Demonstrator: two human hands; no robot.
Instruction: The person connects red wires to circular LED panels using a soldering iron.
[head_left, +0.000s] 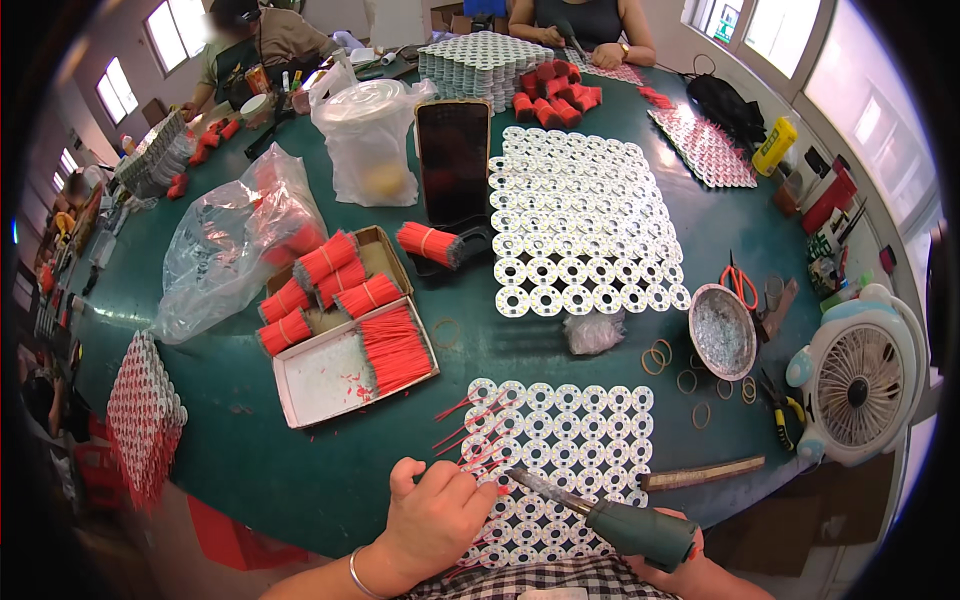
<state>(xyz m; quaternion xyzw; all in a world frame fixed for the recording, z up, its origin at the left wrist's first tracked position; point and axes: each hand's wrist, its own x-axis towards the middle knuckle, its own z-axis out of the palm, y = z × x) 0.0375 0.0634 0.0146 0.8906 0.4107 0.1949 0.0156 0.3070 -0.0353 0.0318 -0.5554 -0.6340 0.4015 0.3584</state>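
A panel of white ring-shaped circuit boards (597,425) lies near the table's front edge. Short red wires (468,432) stick out leftward from its left columns. My left hand (435,515), with a bangle at the wrist, is closed in a pinch over the panel's left side; a bit of red wire shows at the fingertips. My right hand (675,555) grips the green handle of a soldering iron (630,530). Its dark metal tip points left, close to my left fingers. The right fingers are partly hidden behind the handle.
Beyond sit a stacked board panel (580,200), a phone on a stand (452,150), and a box (300,385) with red wire bundles (395,350). At right are a metal bowl (722,332), pliers (785,415), a fan (860,385) and a wooden strip (703,472). Two people work across the table.
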